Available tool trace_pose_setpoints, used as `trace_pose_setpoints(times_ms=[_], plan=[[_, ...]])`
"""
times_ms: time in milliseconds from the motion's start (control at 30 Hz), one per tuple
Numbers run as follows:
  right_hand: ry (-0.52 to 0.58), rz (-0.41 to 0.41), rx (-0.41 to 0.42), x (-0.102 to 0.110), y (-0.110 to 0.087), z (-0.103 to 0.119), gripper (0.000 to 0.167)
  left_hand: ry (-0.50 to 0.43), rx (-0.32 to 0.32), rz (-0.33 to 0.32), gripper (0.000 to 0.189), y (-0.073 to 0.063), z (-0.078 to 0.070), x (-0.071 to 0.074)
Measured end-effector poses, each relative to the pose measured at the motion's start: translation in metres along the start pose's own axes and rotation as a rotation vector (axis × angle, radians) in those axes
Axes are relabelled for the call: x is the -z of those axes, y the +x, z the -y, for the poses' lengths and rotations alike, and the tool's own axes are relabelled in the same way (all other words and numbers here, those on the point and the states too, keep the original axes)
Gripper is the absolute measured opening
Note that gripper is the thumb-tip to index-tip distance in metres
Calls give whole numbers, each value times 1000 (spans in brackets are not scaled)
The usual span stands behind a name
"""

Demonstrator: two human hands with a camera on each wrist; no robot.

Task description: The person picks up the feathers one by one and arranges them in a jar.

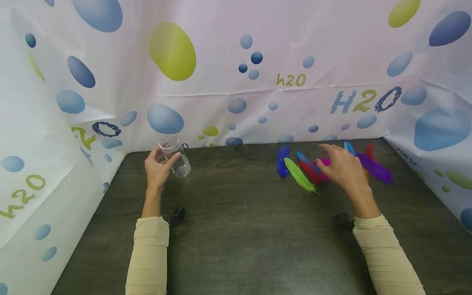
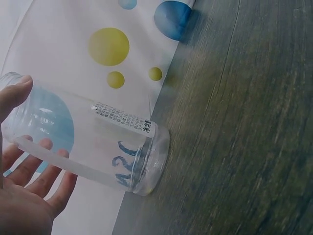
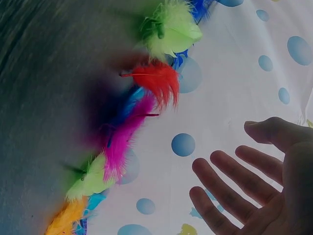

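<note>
A clear jar (image 1: 180,164) with a printed label strip on its side is at the table's back left. My left hand (image 1: 158,166) grips it near the neck, thumb on one side and fingers round the other, as the left wrist view shows. Loose feathers lie at the back right: dark blue (image 1: 283,162), a lime green feather (image 1: 299,176), a red feather (image 1: 309,172), a magenta feather (image 1: 324,169) and a purple feather (image 1: 377,169), among others. Above them hovers my right hand (image 1: 343,166), its fingers spread and relaxed with nothing in them.
A dark wood-grain table (image 1: 236,229) spreads out below both hands. Behind it and at both sides hangs a white sheet (image 1: 221,49) with blue and green spots and lettering. Dark wrist straps (image 1: 175,215) show at both forearms.
</note>
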State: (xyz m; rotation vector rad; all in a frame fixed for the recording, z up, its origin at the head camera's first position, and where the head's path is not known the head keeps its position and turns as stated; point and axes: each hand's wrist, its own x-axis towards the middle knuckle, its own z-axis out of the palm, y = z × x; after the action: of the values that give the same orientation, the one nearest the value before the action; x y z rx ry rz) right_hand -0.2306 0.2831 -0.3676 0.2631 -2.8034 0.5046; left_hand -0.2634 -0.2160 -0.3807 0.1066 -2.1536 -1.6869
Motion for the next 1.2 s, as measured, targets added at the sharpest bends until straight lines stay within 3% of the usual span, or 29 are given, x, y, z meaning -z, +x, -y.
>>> trace_pose_setpoints(times_ms=[133, 367, 467, 833, 1033, 1200], plan=[[4, 1, -2, 1, 0, -1, 46, 3, 2, 19, 59, -2, -9, 0], [-3, 22, -16, 3, 1, -4, 47, 30, -17, 48, 61, 9, 12, 3], [-3, 36, -27, 3, 0, -5, 48, 37, -23, 71, 62, 9, 14, 4], [14, 61, -26, 1, 0, -8, 47, 65, 10, 151, 60, -4, -10, 4], [12, 70, -31, 2, 1, -7, 48, 58, -32, 163, 60, 0, 10, 5], [3, 46, -22, 5, 0, -6, 48, 63, -87, 179, 57, 2, 15, 5]])
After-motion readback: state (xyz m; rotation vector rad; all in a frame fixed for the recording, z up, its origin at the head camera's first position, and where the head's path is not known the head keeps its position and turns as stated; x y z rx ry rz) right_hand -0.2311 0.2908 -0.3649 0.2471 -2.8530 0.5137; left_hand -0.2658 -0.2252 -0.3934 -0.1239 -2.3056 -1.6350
